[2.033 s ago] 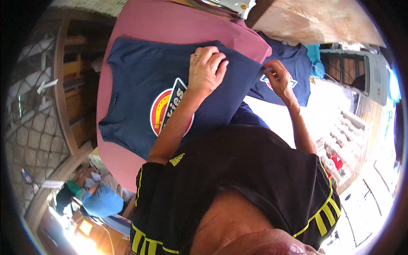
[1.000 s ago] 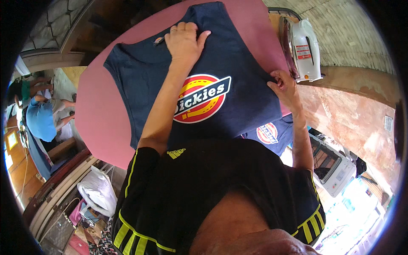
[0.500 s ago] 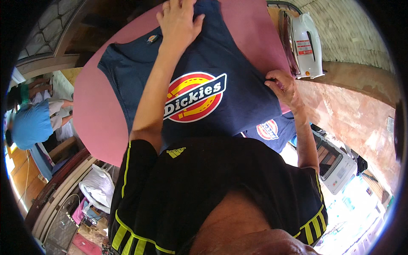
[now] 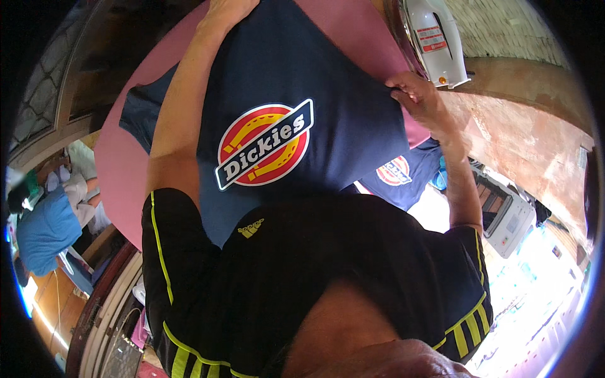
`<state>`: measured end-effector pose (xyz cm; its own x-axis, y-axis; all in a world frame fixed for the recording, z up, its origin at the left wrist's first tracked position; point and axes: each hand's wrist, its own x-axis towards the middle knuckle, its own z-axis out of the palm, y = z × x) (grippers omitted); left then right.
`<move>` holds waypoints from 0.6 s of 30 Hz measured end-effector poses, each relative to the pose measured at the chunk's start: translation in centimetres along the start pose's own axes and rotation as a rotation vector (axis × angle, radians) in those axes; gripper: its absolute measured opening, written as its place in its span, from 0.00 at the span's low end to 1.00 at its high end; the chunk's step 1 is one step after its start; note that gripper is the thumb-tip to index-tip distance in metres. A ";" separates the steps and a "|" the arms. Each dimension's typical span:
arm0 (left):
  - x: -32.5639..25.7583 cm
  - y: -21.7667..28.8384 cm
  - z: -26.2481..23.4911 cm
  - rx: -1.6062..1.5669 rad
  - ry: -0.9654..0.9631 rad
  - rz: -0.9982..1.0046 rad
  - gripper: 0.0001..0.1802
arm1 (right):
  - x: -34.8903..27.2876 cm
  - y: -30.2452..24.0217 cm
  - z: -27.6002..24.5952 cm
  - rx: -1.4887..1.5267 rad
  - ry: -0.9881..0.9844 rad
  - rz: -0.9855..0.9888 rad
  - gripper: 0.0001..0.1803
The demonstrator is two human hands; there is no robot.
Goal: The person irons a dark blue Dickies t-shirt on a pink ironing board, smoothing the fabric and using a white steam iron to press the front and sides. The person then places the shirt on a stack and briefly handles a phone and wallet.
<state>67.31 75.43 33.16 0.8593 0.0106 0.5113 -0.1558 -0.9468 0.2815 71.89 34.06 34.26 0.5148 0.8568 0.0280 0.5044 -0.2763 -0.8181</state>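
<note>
A navy sleeveless shirt (image 4: 340, 138) with a round red and yellow print lies over a pink ironing board (image 4: 116, 195), its near part reaching my body. My left hand (image 4: 230, 11) is at the shirt's far part, by the upper edge of the view; its fingers are mostly cut off, so their shape cannot be told. On the right, my right hand (image 4: 419, 97) pinches the shirt's edge between thumb and fingers, and the cloth is drawn taut there. A white clothes iron (image 4: 435, 44) with a red label rests at the board's far right end, just beyond my right hand.
Another dark shirt (image 4: 394, 173) with a similar print hangs below on the right. Beyond it stands a grey and white machine (image 4: 504, 217). A person in a blue top (image 4: 47, 230) is at the far left. A pinkish wall (image 4: 529, 120) runs along the right.
My left hand has moved farther out and left, partly leaving the view. My right hand, still on the edge, has shifted slightly up. The print has slid left and the shirt looks more stretched.
</note>
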 end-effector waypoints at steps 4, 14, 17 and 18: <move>-0.6 -0.6 0.1 0.086 -0.010 0.022 0.14 | -0.2 -1.6 1.3 -0.156 0.105 0.075 0.19; -7.0 11.7 -0.6 0.259 0.011 -0.193 0.30 | -1.6 -1.6 5.6 -0.482 0.412 -0.040 0.12; -8.4 9.6 -0.5 0.343 0.033 -0.232 0.33 | -1.5 -0.9 5.6 -0.473 0.429 -0.091 0.11; -8.5 8.7 -0.3 0.350 0.046 -0.271 0.33 | -1.7 -0.9 5.5 -0.486 0.420 -0.104 0.11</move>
<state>58.49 67.19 31.51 0.8227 0.2806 0.4945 0.2534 -0.9595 0.1228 66.77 35.27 31.76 0.6241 0.6739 0.3954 0.7715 -0.4511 -0.4487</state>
